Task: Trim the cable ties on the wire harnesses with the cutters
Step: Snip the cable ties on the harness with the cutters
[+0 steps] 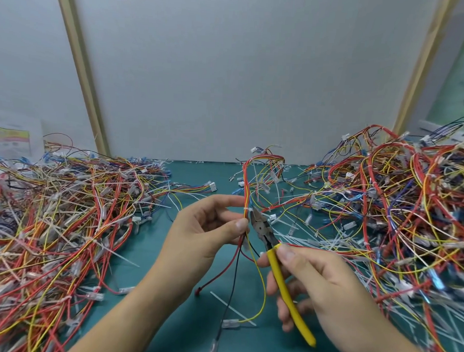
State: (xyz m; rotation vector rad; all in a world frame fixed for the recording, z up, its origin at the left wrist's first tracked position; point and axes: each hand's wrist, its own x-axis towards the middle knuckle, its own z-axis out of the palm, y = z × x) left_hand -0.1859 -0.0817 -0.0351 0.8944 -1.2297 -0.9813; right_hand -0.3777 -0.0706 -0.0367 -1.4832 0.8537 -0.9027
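Your left hand [210, 228] pinches the wire harness [247, 187] between thumb and fingertips. It is a narrow grip, closed on thin red, orange and yellow strands just below a white cable tie [248, 209]. Your right hand [326, 294] wraps its grip round the smooth yellow handles of the cutters [283, 278]. Their dark metal jaws sit right beside the tie, though it is hard to tell whether they touch it.

Above the grip the harness arches into a loop tipped with small white connectors. Below it, red, black and yellow leads hang to the table [255, 347], a matte green surface. Thin pale tie offcuts [230, 307] lie there between your wrists.

Left of the grip spreads a low tangled pile [64, 221] of harnesses. To the right, a taller heap [397, 209] bristles with untrimmed ties. Beyond both stands a smooth grey panel [229, 82] between pale wooden strips [81, 68].
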